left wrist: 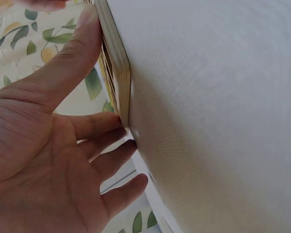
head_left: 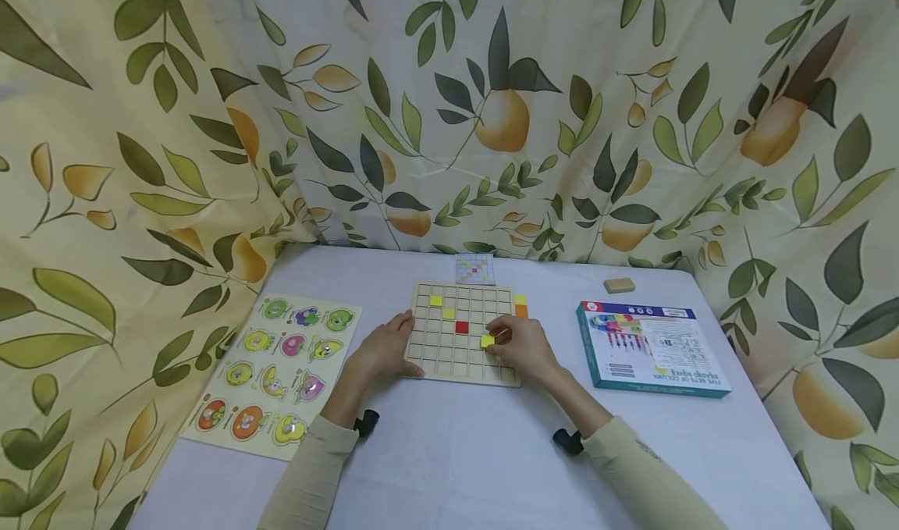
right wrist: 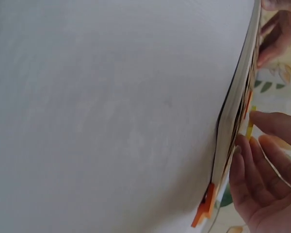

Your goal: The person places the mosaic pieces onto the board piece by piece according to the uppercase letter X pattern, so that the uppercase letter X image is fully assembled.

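A wooden grid board (head_left: 428,362) lies on the table. Yellow tiles (head_left: 436,300) and a red tile (head_left: 461,327) sit in its squares. At the board's left side rests my left hand (head_left: 379,352); in the left wrist view its thumb (left wrist: 70,60) lies along the wooden edge, with loosely spread fingers at the corner. My right hand (head_left: 527,346) pinches a yellow tile (head_left: 487,342) over the board's right half. The right wrist view shows that tile (right wrist: 250,127) between thumb and fingertips.
Behind the board lies a small pattern card (head_left: 474,269). Yellow and orange tiles (head_left: 521,311) lie by its right edge. A fruit-picture board (head_left: 274,374) is at left; a boxed set (head_left: 653,350) and a small wooden block (head_left: 619,285) are at right. Patterned curtains (head_left: 449,124) enclose the table.
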Available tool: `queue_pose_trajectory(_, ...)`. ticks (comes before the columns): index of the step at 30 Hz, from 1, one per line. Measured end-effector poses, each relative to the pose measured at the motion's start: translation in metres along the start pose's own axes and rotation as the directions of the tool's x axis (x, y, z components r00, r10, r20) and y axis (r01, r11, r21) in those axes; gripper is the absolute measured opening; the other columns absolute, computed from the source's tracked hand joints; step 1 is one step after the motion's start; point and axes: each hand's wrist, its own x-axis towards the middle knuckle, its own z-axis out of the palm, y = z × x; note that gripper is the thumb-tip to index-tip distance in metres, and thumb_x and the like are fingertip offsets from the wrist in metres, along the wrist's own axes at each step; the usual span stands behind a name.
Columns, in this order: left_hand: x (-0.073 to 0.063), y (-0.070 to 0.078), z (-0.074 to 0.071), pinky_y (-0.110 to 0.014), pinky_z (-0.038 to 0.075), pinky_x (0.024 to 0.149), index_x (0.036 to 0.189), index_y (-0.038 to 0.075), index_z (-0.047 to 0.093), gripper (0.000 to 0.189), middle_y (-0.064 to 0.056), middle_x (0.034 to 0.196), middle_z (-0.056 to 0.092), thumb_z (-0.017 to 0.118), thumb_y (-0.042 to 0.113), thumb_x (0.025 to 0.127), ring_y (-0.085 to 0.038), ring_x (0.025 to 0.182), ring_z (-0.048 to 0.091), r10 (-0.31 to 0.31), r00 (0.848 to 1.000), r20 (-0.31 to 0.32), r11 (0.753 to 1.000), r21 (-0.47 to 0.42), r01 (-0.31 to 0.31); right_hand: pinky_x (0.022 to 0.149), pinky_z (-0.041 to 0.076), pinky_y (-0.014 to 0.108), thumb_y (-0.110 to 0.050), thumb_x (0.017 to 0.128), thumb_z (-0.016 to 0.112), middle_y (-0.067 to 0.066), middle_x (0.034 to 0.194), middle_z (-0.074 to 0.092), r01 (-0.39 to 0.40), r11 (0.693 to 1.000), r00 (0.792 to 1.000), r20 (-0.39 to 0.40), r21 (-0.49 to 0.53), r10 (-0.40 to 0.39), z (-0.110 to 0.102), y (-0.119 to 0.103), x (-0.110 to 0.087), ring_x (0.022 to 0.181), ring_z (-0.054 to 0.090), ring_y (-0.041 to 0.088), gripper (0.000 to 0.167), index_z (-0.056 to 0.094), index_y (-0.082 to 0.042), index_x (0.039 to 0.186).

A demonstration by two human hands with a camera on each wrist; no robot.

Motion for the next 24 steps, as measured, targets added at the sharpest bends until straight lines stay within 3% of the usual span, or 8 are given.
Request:
queue_pose_trajectory(8, -0.001, 0.001, -0.001, -0.051, 0.030, 0.125, 0.161, 0.000, 0.034, 0.116, -0.015, 0.171, 0.027, 0.095, 0.044, 0.073, -0.032, 0.156, 0.029, -0.005, 1.000, -0.003, 1.000, 0.025, 0.005, 0.072, 0.061, 0.028, -0.006, 0.078, 0.091, 0.002, 0.096, 0.076, 0.029, 1.000, 0.999, 0.016, 0.003, -0.029, 0.011, -0.004, 0.006, 0.080, 0.070, 0.011, 0.031, 0.079, -0.007, 0.106)
queue_pose_trajectory(24, -0.002, 0.002, -0.002, -0.050, 0.028, 0.126, 0.162, 0.000, 0.032, 0.117, -0.015, 0.171, 0.026, 0.094, 0.044, 0.073, -0.031, 0.157, 0.027, -0.010, 1.000, 0.010, 0.999, 0.039, 0.010, 0.073, 0.059, 0.033, -0.007, 0.076, 0.092, -0.001, 0.092, 0.076, -0.026, 0.999, 0.999, 0.043, -0.019, 0.027, 0.012, -0.014, 0.012, 0.079, 0.069, 0.010, 0.031, 0.080, -0.010, 0.103)
